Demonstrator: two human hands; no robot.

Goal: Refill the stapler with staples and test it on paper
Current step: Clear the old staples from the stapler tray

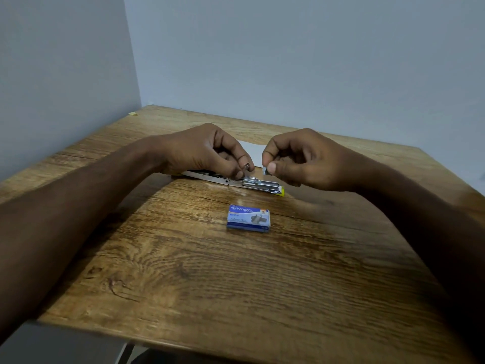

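Observation:
A stapler (258,184) with yellow ends lies flat and swung open on the wooden table (236,285), its metal staple channel facing up. My left hand (207,152) hovers over its left half and pinches a small metal piece (246,166) between thumb and fingers. My right hand (301,158) is just to the right, pinching a short strip of staples (265,171) above the stapler. A blue box of staples (248,218) lies closed on the table in front of the stapler. A white sheet of paper (253,151) lies behind the hands, mostly hidden.
The table stands in a corner, with grey walls at the back and on the left. A small yellow scrap (133,113) lies at the far left edge by the wall. The table's near edge runs along the bottom of the view.

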